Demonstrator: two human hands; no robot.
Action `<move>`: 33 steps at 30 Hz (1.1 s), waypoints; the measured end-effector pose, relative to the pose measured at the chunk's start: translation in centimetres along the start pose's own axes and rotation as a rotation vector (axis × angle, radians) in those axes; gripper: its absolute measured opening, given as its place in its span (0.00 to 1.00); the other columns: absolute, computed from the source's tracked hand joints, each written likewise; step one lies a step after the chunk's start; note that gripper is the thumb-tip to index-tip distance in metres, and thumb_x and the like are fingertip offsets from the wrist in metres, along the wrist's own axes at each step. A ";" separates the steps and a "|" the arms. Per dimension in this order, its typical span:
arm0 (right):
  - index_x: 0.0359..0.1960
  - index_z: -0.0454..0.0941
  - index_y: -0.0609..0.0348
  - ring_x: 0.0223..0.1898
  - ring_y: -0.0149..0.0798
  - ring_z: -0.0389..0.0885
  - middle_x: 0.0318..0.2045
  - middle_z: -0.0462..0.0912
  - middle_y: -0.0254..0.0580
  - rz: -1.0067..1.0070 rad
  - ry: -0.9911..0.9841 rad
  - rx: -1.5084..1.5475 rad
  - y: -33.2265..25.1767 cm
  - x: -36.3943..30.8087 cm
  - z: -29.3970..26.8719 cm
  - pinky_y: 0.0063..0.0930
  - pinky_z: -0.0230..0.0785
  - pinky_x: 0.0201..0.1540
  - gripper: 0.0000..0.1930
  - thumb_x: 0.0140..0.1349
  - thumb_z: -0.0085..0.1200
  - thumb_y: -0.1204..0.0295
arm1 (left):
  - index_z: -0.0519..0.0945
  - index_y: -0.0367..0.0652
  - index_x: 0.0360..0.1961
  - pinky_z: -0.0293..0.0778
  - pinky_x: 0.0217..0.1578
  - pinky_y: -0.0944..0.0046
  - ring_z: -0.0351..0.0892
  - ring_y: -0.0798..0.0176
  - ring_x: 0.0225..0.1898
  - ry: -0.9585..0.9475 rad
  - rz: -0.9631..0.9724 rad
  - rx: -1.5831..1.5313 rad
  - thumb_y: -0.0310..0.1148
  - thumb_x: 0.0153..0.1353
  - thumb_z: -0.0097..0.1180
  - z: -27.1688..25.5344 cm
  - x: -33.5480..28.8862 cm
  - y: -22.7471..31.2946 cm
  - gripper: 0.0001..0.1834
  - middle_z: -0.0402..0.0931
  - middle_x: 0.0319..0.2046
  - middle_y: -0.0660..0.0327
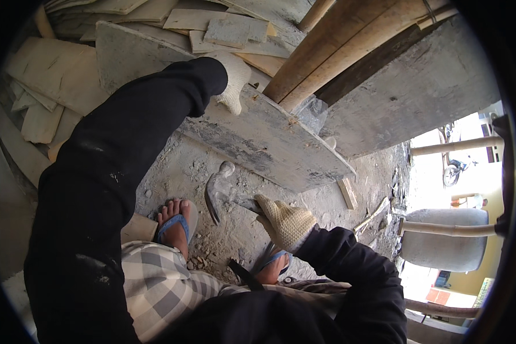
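Observation:
A long grey plywood board (252,140), crusted with cement, stands tilted on its edge in front of me. My left hand (233,80), in a cream knitted glove, is closed over its upper edge, with a finger or thumb showing on the near face and the rest hidden behind. My right hand (286,222), gloved the same way, is wrapped round the handle of a claw hammer (219,188). The dusty hammer head hangs low over the dirt, apart from the board and in front of my left foot.
Broken plywood sheets (57,74) pile up at the far left. Thick bamboo poles (332,49) slant beside a large grey panel (418,86) at the right. A small wood offcut (347,194) lies past the board's right end. My sandalled feet (175,223) stand on rubble-strewn dirt.

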State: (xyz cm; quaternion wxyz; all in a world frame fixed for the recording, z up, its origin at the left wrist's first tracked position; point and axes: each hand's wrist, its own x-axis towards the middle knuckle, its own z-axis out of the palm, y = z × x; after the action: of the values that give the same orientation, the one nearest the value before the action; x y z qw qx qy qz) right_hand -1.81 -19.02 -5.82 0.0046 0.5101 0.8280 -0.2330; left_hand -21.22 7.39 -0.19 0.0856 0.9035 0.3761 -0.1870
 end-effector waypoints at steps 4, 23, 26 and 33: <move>0.67 0.57 0.50 0.28 0.56 0.82 0.31 0.81 0.54 0.215 -0.138 -0.135 -0.1 1.0 -3.0 0.48 0.74 0.25 0.28 0.66 0.45 0.62 | 0.83 0.35 0.39 0.76 0.44 0.54 0.81 0.48 0.42 -0.009 -0.001 -0.002 0.58 0.40 0.68 -0.1 0.1 -0.1 0.36 0.82 0.40 0.48; 0.58 0.68 0.52 0.26 0.57 0.79 0.24 0.78 0.54 0.083 -0.019 -0.204 -0.9 4.6 -6.8 0.48 0.72 0.28 0.19 0.65 0.47 0.65 | 0.84 0.38 0.39 0.76 0.43 0.55 0.82 0.50 0.43 0.040 0.014 -0.042 0.55 0.40 0.69 0.2 0.0 -0.4 0.32 0.82 0.40 0.50; 0.61 0.65 0.52 0.29 0.60 0.79 0.25 0.78 0.57 0.153 -0.191 -0.094 -0.8 3.3 -7.9 0.49 0.71 0.34 0.21 0.66 0.46 0.67 | 0.85 0.39 0.39 0.76 0.43 0.55 0.82 0.51 0.42 0.015 0.022 -0.042 0.55 0.40 0.69 0.1 0.0 -0.4 0.32 0.82 0.40 0.50; 0.70 0.51 0.41 0.24 0.52 0.80 0.24 0.79 0.53 0.162 -0.408 -0.283 -2.7 1.6 -8.3 0.45 0.72 0.22 0.32 0.64 0.45 0.70 | 0.85 0.38 0.39 0.76 0.43 0.54 0.82 0.51 0.42 0.040 0.036 -0.036 0.54 0.41 0.69 0.1 0.0 -0.4 0.31 0.82 0.40 0.50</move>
State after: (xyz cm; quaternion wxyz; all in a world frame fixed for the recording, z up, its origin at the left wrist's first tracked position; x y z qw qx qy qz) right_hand -2.92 -15.44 2.23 0.2615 0.5115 0.7908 -0.2115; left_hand -21.53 7.58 -0.27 0.0978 0.9120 0.3648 -0.1603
